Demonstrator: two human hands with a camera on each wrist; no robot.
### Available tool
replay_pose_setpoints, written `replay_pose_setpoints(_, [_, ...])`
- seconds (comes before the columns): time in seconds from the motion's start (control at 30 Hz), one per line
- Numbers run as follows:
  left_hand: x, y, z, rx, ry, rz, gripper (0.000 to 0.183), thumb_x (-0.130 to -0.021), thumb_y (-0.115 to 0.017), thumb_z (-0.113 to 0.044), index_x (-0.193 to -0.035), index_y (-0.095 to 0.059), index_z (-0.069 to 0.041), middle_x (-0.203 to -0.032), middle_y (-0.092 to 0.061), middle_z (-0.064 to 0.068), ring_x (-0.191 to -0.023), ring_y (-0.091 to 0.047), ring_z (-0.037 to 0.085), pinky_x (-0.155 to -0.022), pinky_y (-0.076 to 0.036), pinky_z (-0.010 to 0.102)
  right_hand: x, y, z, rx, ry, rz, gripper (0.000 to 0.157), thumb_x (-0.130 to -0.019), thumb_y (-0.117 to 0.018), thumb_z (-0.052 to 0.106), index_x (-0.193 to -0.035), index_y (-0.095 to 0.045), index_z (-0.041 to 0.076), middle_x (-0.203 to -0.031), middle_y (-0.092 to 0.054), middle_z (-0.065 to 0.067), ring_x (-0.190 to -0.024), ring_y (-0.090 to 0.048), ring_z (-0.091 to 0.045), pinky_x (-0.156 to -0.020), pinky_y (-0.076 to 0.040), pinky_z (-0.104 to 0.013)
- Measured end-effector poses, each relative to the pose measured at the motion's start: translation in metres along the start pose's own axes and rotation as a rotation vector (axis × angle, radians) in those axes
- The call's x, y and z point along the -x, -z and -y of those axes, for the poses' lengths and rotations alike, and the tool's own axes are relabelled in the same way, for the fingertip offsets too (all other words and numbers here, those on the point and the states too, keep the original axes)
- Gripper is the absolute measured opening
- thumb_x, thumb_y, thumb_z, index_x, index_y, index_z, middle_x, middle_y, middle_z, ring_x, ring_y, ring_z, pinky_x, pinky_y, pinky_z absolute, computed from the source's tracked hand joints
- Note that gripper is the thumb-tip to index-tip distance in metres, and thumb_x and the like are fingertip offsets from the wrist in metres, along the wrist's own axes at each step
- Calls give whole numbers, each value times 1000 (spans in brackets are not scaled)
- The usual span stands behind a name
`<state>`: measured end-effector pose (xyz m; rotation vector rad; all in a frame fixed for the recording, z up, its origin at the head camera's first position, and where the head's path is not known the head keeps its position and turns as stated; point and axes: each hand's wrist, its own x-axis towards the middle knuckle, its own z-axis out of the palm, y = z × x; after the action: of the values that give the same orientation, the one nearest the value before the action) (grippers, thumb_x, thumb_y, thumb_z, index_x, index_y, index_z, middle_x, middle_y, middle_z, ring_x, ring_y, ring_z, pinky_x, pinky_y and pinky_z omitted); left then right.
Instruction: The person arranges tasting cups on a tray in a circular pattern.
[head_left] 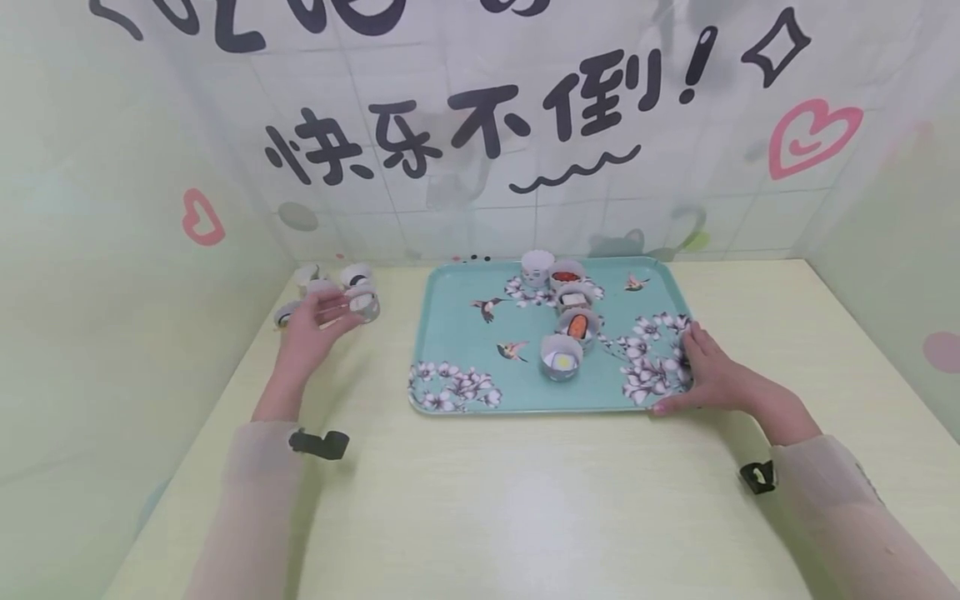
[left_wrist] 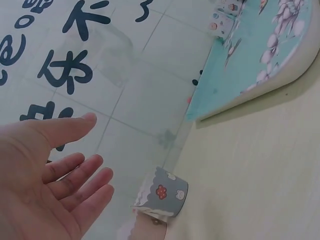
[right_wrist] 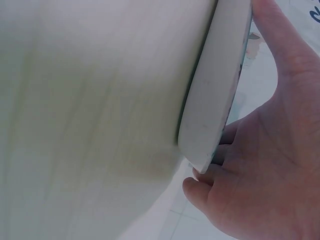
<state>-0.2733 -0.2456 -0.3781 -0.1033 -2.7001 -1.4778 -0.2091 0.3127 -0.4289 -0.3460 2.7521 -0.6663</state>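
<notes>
My left hand [head_left: 309,323] hovers over a group of small paper baking cups at the back left, thumb and fingers apart. The nearest cup [head_left: 364,303] overlaps the fingertips in the head view. In the left wrist view the hand is empty, and a grey patterned cup [left_wrist: 165,192] shows beyond it. My right hand [head_left: 723,379] holds the front right corner of a turquoise tray [head_left: 465,333], thumb at the front edge and fingers along the right rim. On the tray a bent row of cups includes one with an orange piece [head_left: 577,327] and one with a yellow-and-white piece [head_left: 561,362].
Another white cup [head_left: 537,268] stands at the tray's back edge. More cups, one with a dark-rimmed piece [head_left: 283,313], cluster by the left wall. A lettered white sheet [head_left: 480,208] hangs behind the pale table [head_left: 525,500], and side walls flank it.
</notes>
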Motion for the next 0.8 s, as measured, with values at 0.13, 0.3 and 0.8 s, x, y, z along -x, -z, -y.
replay_pose_setpoints(0.13, [0,11,6,-17,55,-134,60,-95,-67,-32,-143,-44,-3,-146,-52,20,-137,-50,34,-112,-45,43,0,-1,-1,7,3,-3,141,-67,-87,52,-148,2,-23,-153,12,-47,-145,8,-60,-117,-11,-72])
replay_pose_setpoints(0.3, [-5,23,20,-8,145,-277,59,-95,-67,-31,-145,-45,-9,-151,-49,13,-141,-47,27,-115,-42,37,0,-1,-1,6,3,-3,141,-67,-87,51,-147,2,-23,-153,12,-47,-145,8,-60,-117,-11,-72])
replay_pose_setpoints(0.8, [-15,34,60,43,348,-368,76,-94,-68,-29,-156,-26,-15,-166,-24,4,-154,-22,23,-126,-25,40,0,0,0,4,-16,7,141,-68,-87,52,-149,3,-21,-154,13,-45,-146,9,-59,-117,-11,-72])
